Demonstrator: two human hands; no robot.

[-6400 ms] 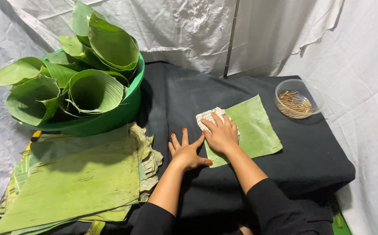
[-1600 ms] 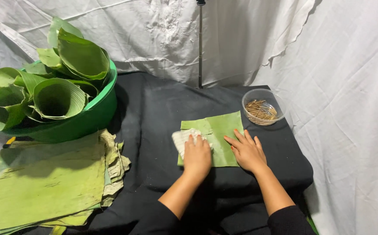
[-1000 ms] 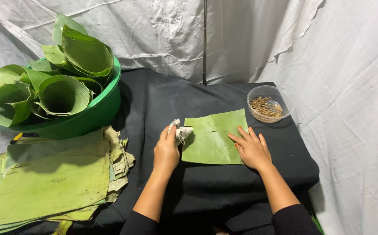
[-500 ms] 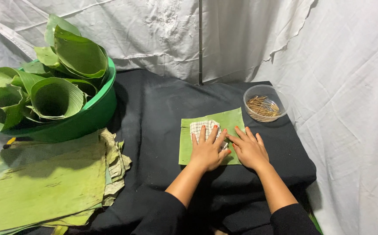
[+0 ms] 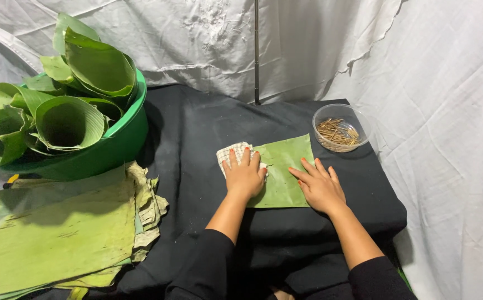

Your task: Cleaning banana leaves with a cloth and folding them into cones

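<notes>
The cut piece of green leaf (image 5: 283, 169) lies flat on the black-draped bench (image 5: 197, 128), just in front of the clear bowl of thin brown sticks (image 5: 338, 129). The left hand (image 5: 244, 175) presses a small checked cloth (image 5: 231, 154) at the leaf's left edge, fingers spread over the cloth rather than closed round it; part of the cloth hangs off the leaf onto the bench cover. The right hand (image 5: 320, 186) rests open and flat on the leaf's right side, holding nothing, simply pinning it. The risk, as I judge it, is in the leaf itself: such a leaf splits easily along its ribs, so a hard push against the grain could tear it, and if the right hand lifts, the piece could slide or crease on the soft cover. A wide sweep to the right could also knock the bowl, which stands near the bench's far corner. Half a second ago the cloth and left hand sat at the middle of the leaf; they are now at its left edge, while the right hand has stayed put. To the left, the green tub of rolled leaves (image 5: 69, 119) and the stack of flat leaves (image 5: 58, 233) are unchanged.
</notes>
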